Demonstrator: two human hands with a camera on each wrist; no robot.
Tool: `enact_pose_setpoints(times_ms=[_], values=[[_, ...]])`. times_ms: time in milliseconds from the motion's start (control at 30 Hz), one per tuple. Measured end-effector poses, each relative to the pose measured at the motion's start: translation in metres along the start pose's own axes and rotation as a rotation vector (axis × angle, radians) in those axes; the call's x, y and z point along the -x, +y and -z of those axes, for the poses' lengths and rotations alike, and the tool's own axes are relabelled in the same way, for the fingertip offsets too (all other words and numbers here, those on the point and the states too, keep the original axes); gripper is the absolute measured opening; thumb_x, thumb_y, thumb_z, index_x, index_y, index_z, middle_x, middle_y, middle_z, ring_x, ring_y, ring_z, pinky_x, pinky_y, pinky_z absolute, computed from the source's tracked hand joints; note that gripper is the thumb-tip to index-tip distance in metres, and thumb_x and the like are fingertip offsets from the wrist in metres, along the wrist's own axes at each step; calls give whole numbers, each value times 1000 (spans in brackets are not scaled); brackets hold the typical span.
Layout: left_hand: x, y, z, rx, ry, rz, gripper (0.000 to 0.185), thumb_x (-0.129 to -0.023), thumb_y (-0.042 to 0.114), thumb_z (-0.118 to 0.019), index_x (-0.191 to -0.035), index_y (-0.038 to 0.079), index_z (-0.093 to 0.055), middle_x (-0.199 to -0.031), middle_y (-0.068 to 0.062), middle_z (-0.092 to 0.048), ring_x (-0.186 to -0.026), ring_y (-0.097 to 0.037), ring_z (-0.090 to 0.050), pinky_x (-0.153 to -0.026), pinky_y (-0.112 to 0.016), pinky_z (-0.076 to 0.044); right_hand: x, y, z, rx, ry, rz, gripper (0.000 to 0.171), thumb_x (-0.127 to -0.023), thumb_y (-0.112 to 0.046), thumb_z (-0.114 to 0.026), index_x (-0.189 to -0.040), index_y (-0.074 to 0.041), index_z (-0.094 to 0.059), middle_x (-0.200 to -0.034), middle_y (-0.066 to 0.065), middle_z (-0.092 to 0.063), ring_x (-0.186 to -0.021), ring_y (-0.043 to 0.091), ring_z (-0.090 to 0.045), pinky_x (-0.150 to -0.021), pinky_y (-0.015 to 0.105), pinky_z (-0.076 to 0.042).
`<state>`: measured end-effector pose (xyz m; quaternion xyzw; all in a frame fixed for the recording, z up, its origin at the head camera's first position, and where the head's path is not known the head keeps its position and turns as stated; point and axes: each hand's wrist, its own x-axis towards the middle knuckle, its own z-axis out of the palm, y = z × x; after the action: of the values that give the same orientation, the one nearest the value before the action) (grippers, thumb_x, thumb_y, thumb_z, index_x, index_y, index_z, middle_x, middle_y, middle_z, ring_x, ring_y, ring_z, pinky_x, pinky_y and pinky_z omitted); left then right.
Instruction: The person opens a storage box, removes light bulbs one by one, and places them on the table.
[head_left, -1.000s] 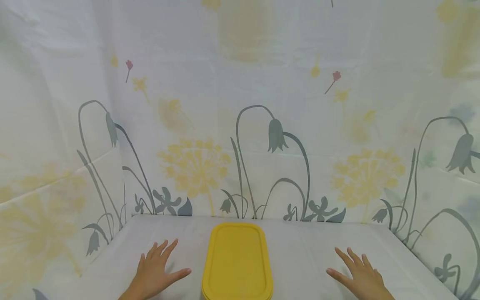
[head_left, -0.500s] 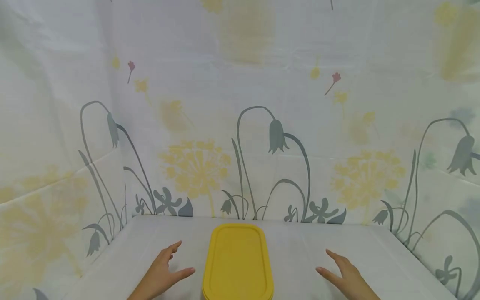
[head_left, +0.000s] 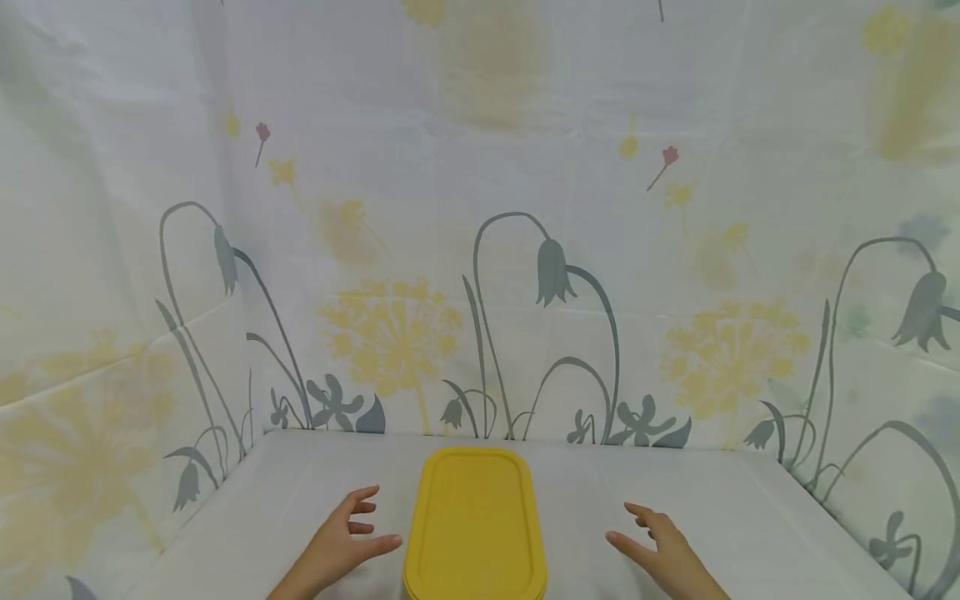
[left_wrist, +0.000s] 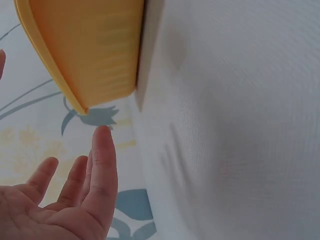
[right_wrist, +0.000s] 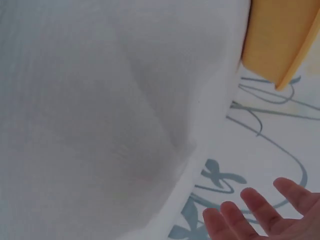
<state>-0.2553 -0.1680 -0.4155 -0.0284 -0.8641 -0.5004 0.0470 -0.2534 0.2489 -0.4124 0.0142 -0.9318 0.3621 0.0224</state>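
A yellow plastic box (head_left: 476, 521) with a rimmed, rounded-corner lid stands on the white table in the head view, its near end cut off by the frame. To its left is my left hand (head_left: 337, 542), fingers relaxed and spread, thumb tip close to the box's side but seemingly apart from it. My right hand (head_left: 660, 546) hovers farther off on the other side, thumb and fingers parted and pointing toward the box. Both wrist views show the box's sloping side wall (left_wrist: 95, 50) beyond the fingers (left_wrist: 104, 165); neither hand holds anything.
The white table (head_left: 577, 517) runs back to a hanging sheet (head_left: 480, 333) printed with grey bellflowers and yellow blooms. This sheet also encloses the left and right sides.
Both hands have moved inward toward the box, the left one rightward and the right one leftward. Their fingers have gone from spread wide to slightly bent. The box has stayed put.
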Motion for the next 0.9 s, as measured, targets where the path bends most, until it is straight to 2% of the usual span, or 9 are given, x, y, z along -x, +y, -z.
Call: enact_pose_setpoints(times_ms=[233,433,667,900], values=[[-1,2,-4,120,-95,2,80,-72,26,-81,-135,0,-39,-122,-25,-48,-94,-29,-57,-67,-38,-52,-1,-9,-11,-65,6,-42,72,-84,-47,-63,-130,5,-46,-114,20,-51,-101,38,-49,-81,54,-43],[-3,0,-9,212,-165,-3,78,-75,20,-79,-135,-7,-36,-118,-27,-46,-88,-23,-57,-66,-39,-54,-1,-17,-23,-100,-7,-71,71,-81,-49,-66,-127,3,-50,-108,15,-54,-96,31,-51,-80,50,-45],[-4,3,-14,262,-198,-7,76,-76,20,-78,-133,-9,-37,-116,-26,-48,-87,-23,-59,-65,-39,-54,-1,-26,-32,-177,-13,-59,64,-82,-45,-67,-125,1,-53,-101,9,-55,-90,25,-53,-77,46,-47],[-5,6,-19,281,-235,1,75,-77,22,-78,-131,-12,-39,-110,-20,-53,-85,-22,-60,-65,-40,-54,-5,-28,-38,-291,-116,24,62,-86,-38,-64,-126,7,-49,-97,7,-55,-84,21,-55,-72,40,-50]])
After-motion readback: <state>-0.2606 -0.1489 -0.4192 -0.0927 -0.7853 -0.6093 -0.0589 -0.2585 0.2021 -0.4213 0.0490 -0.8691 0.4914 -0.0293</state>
